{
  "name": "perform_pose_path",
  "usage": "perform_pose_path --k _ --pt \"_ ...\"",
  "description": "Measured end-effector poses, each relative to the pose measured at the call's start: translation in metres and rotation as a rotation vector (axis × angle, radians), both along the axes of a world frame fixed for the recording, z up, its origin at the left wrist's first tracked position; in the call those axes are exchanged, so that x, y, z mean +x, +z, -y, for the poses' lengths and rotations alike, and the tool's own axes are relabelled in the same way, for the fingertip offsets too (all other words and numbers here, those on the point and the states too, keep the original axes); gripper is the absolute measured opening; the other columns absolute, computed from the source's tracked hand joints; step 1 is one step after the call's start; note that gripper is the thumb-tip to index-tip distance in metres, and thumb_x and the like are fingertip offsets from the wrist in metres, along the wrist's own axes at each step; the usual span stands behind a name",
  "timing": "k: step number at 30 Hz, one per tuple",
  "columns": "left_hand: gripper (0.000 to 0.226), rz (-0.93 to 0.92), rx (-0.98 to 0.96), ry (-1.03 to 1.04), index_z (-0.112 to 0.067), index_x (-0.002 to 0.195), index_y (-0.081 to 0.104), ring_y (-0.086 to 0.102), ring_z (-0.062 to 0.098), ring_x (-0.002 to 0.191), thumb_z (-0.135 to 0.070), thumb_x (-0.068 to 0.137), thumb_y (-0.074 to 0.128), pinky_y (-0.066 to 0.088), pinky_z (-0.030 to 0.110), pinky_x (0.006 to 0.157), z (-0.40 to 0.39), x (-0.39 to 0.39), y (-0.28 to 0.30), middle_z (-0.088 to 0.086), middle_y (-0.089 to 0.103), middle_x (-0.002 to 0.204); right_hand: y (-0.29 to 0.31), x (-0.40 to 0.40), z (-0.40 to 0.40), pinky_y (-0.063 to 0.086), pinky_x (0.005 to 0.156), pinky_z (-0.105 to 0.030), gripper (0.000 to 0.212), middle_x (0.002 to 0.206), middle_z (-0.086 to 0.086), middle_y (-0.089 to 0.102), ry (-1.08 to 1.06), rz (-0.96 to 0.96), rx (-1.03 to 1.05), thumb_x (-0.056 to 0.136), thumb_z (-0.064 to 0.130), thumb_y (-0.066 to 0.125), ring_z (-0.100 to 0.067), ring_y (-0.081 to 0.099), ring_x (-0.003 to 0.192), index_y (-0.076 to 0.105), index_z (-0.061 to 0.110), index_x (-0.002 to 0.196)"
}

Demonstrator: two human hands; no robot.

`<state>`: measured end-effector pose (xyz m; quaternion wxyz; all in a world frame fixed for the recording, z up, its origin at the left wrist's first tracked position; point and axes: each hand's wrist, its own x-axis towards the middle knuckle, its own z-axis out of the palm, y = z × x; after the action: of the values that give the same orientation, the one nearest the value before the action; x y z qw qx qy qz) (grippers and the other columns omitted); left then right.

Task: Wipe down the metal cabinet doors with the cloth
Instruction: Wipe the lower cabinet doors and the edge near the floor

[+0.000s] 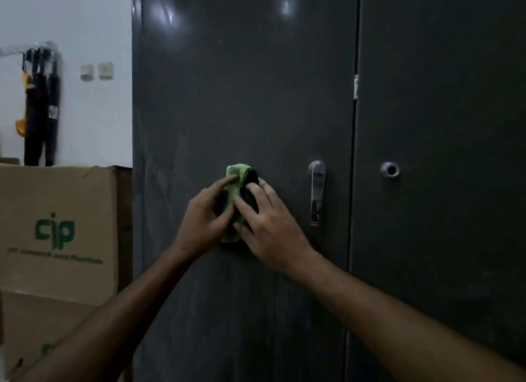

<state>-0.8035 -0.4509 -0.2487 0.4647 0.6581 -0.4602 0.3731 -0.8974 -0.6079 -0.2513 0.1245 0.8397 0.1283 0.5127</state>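
A green cloth (236, 188) is bunched up in front of the dark grey left cabinet door (242, 97), at handle height. My left hand (207, 213) holds the cloth from the left, index finger lying along its top and thumb underneath. From the right, my right hand (267, 219) reaches in, its index fingertip and thumb pinching a dark fold of the cloth. The right cabinet door (441, 125) is shut beside it. Whether the cloth touches the door I cannot tell.
A chrome lever handle (316, 192) sits at the left door's right edge, and a round lock (390, 169) is on the right door. A stacked cardboard box (57, 225) stands left of the cabinet. Folded umbrellas (41, 105) hang on the white wall behind.
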Motion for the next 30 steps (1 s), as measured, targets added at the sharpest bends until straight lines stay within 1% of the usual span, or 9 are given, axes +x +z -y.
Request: perform_pose_path --k 3,6,11,15,18,22,24,28,30 --pt "0.061 0.003 0.038 0.069 -0.032 0.157 0.045 0.057 0.022 0.118 -0.029 0.097 0.057 0.045 0.045 0.101 -0.041 0.016 -0.013 -0.005 0.069 0.127 -0.012 0.011 -0.003 0.022 0.124 -0.059 0.070 0.157 -0.031 0.029 -0.177 0.007 0.000 0.096 0.049 0.057 -0.051 0.017 0.151 0.041 0.010 0.152" --pt "0.060 -0.014 -0.212 0.350 -0.008 0.149 0.050 0.053 0.036 0.124 -0.027 0.093 0.057 0.039 0.051 0.106 -0.067 0.035 -0.029 0.012 0.061 0.138 -0.001 0.021 -0.015 0.019 0.124 -0.060 0.052 0.158 -0.039 0.025 -0.203 0.071 0.014 0.100 0.022 0.041 -0.054 0.010 0.152 0.045 -0.001 0.146" --pt "0.083 -0.255 -0.191 0.438 0.001 0.162 0.026 0.018 0.035 0.158 -0.042 0.095 0.048 0.015 0.048 0.129 -0.076 0.064 -0.057 0.021 0.020 0.170 0.049 0.043 -0.037 0.012 0.125 -0.061 0.072 0.161 -0.038 0.016 -0.202 0.161 0.100 0.089 0.003 0.026 -0.055 0.002 0.152 0.026 0.010 0.160" --pt "0.079 -0.270 -0.206 0.380 0.003 0.162 0.025 0.016 0.030 0.159 -0.036 0.095 0.043 0.012 0.043 0.130 -0.081 0.069 -0.058 0.018 0.018 0.172 -0.034 0.036 -0.037 0.013 0.124 -0.059 0.062 0.165 -0.031 0.016 -0.162 -0.106 -0.295 0.090 0.026 0.041 -0.053 0.002 0.153 0.048 0.006 0.148" --pt "0.077 -0.275 -0.187 0.353 0.000 0.163 0.027 0.017 0.027 0.158 -0.036 0.096 0.040 0.013 0.041 0.130 -0.090 0.072 -0.060 0.014 0.018 0.172 -0.021 0.029 -0.022 0.016 0.125 -0.057 0.050 0.165 -0.026 0.020 -0.180 -0.174 -0.490 0.095 0.023 0.038 -0.049 0.010 0.154 0.056 0.014 0.141" --pt "0.076 -0.288 -0.146 0.303 -0.003 0.163 0.028 0.018 0.023 0.157 -0.039 0.097 0.036 0.013 0.033 0.125 -0.098 0.076 -0.062 0.009 0.018 0.172 0.071 0.054 -0.040 0.019 0.125 -0.057 0.079 0.162 -0.027 0.029 -0.173 0.114 -0.040 0.085 -0.001 0.039 -0.049 0.015 0.153 0.025 0.014 0.161" --pt "0.076 -0.295 -0.144 0.279 -0.002 0.163 0.029 0.019 0.021 0.157 -0.038 0.096 0.036 0.013 0.027 0.124 -0.102 0.077 -0.059 0.009 0.018 0.172 0.065 0.067 -0.060 0.020 0.125 -0.056 0.076 0.162 -0.026 0.029 -0.227 0.184 0.046 0.089 0.000 0.040 -0.048 0.014 0.154 0.019 0.007 0.162" --pt "0.073 -0.313 -0.143 0.220 -0.002 0.161 0.032 0.023 0.000 0.146 -0.032 0.096 0.037 0.015 0.001 0.115 -0.113 0.076 -0.054 0.008 0.021 0.170 -0.017 0.059 -0.070 0.031 0.122 -0.046 0.058 0.159 -0.012 0.043 -0.159 -0.094 -0.565 0.100 0.017 0.022 -0.035 0.035 0.149 0.052 0.019 0.149" --pt "0.073 -0.355 -0.170 0.159 -0.003 0.162 0.031 0.030 0.002 0.141 -0.032 0.095 0.037 0.021 -0.006 0.104 -0.120 0.079 -0.051 0.007 0.022 0.170 0.007 0.060 -0.063 0.032 0.122 -0.044 0.060 0.158 -0.009 0.045 -0.156 -0.118 -0.713 0.098 0.018 0.019 -0.031 0.037 0.149 0.056 0.020 0.145"
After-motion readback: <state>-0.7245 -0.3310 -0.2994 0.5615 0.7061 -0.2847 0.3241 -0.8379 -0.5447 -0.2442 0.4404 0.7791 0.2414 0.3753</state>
